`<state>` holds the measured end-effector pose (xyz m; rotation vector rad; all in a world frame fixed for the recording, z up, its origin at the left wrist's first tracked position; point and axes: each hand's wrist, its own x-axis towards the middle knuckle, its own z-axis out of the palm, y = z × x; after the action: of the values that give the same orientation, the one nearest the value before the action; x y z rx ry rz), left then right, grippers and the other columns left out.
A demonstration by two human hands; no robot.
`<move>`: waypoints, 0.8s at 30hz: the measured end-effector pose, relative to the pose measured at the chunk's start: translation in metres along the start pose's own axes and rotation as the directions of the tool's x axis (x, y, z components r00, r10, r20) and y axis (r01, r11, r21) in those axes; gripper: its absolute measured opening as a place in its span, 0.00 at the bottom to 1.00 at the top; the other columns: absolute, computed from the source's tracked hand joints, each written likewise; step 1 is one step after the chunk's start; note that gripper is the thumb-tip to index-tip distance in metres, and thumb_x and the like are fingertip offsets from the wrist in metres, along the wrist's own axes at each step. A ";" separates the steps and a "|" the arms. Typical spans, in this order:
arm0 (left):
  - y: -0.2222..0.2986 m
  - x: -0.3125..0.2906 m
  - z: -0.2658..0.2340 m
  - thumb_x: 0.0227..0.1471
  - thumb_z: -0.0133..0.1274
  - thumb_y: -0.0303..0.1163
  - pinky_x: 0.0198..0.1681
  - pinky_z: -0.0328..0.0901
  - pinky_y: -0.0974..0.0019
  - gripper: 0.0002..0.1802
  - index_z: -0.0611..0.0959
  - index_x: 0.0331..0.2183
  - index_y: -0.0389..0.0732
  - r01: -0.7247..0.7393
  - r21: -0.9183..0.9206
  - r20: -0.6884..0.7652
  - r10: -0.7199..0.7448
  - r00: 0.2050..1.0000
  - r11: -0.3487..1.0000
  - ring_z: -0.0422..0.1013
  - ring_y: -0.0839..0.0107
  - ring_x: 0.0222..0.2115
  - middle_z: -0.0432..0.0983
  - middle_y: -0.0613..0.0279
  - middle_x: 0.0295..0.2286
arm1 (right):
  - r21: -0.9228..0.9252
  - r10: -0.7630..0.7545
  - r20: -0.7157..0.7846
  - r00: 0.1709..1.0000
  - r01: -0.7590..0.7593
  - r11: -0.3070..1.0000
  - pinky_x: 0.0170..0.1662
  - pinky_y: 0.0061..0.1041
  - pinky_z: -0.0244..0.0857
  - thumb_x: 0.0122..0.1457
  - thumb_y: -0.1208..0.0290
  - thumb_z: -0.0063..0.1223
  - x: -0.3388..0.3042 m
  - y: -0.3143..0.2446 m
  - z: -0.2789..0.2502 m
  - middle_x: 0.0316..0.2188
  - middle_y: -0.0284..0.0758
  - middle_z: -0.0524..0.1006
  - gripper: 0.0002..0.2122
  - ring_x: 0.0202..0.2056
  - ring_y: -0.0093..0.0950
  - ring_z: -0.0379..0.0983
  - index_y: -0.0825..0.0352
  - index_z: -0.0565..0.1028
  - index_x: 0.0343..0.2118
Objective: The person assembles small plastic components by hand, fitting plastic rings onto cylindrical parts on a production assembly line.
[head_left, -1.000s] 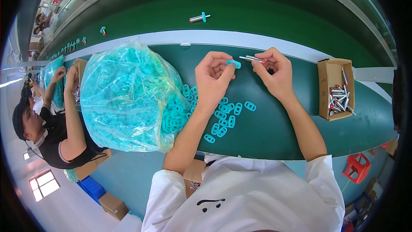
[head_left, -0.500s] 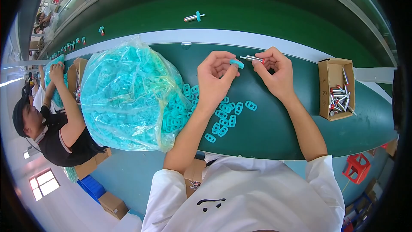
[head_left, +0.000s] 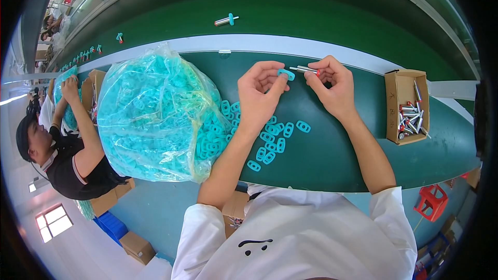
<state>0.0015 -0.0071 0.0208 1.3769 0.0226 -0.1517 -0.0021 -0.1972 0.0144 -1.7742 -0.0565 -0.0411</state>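
The person's left hand point(head_left: 258, 96) pinches a small turquoise plastic link-shaped clip point(head_left: 286, 74) between thumb and fingertip, and the right hand point(head_left: 334, 85) grips a thin silver metal pin with a red tip point(head_left: 306, 69). The two parts meet at about twelve o'clock from the wrists, just above the dark green bench top point(head_left: 332, 150).

The pin's end is slim and the clip's opening small, so a slight tilt of either hand could make the pin skate off the plastic rather than seat. The pinch on the clip looks light; it could spring free and drop among the loose turquoise clips point(head_left: 270, 137) scattered at six o'clock from the left hand, costing a re-pick.

The bulging clear plastic bag of turquoise clips point(head_left: 155, 116) sits at nine o'clock, close to the left forearm; an elbow nudge might spill more. The open cardboard box of metal pins point(head_left: 407, 105) lies at three o'clock, well apart.
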 end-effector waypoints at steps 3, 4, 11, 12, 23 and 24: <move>0.001 -0.001 0.000 0.55 0.57 0.20 0.33 0.71 0.74 0.11 0.80 0.42 0.33 -0.001 -0.005 -0.008 0.001 1.000 1.000 0.77 0.76 0.28 0.81 0.60 0.31 | 0.018 0.016 0.003 1.000 -0.016 1.000 0.31 0.12 0.64 0.57 0.80 0.60 0.000 0.000 0.000 0.25 0.28 0.76 0.06 0.27 0.14 0.73 0.71 0.75 0.36; 0.001 0.000 0.000 0.55 0.57 0.20 0.33 0.71 0.74 0.11 0.80 0.42 0.33 0.003 -0.002 -0.010 -0.003 1.000 1.000 0.77 0.76 0.28 0.81 0.60 0.32 | 0.019 0.017 0.003 1.000 -0.017 1.000 0.31 0.12 0.64 0.57 0.80 0.60 0.000 0.000 0.000 0.25 0.28 0.76 0.06 0.27 0.14 0.73 0.71 0.75 0.36; 0.001 0.000 0.000 0.55 0.57 0.20 0.33 0.71 0.75 0.11 0.80 0.42 0.33 0.012 0.007 -0.014 -0.012 1.000 1.000 0.77 0.76 0.28 0.81 0.60 0.32 | 0.012 0.007 0.006 1.000 -0.007 1.000 0.31 0.12 0.64 0.58 0.80 0.60 0.001 0.001 0.000 0.26 0.29 0.77 0.06 0.28 0.14 0.74 0.71 0.75 0.36; 0.001 0.000 0.000 0.55 0.57 0.20 0.33 0.71 0.75 0.11 0.80 0.42 0.33 0.015 0.007 -0.014 -0.014 1.000 1.000 0.77 0.76 0.28 0.81 0.60 0.32 | 0.006 0.004 0.005 1.000 -0.004 1.000 0.31 0.12 0.64 0.58 0.80 0.59 0.001 0.001 0.000 0.26 0.29 0.77 0.06 0.28 0.14 0.74 0.71 0.75 0.37; -0.002 0.002 -0.001 0.55 0.57 0.19 0.33 0.72 0.73 0.08 0.79 0.39 0.32 -0.027 0.044 -0.080 0.031 0.996 0.999 0.78 0.73 0.30 0.81 0.58 0.32 | 0.191 -0.118 -0.076 0.990 0.131 0.973 0.30 0.16 0.65 0.57 0.83 0.57 -0.007 0.000 -0.002 0.24 0.32 0.75 0.05 0.26 0.18 0.72 0.72 0.74 0.36; -0.001 0.002 -0.001 0.55 0.57 0.19 0.33 0.72 0.73 0.08 0.79 0.39 0.32 -0.027 0.044 -0.081 0.030 0.996 0.999 0.78 0.73 0.30 0.81 0.58 0.32 | 0.215 -0.191 -0.124 0.974 0.215 0.953 0.30 0.16 0.66 0.57 0.84 0.56 -0.009 0.000 -0.002 0.24 0.32 0.74 0.05 0.25 0.19 0.72 0.72 0.73 0.36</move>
<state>0.0033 -0.0062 0.0199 1.4249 0.0684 -0.0723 -0.0112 -0.1996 0.0147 -1.5289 -0.1639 -0.2649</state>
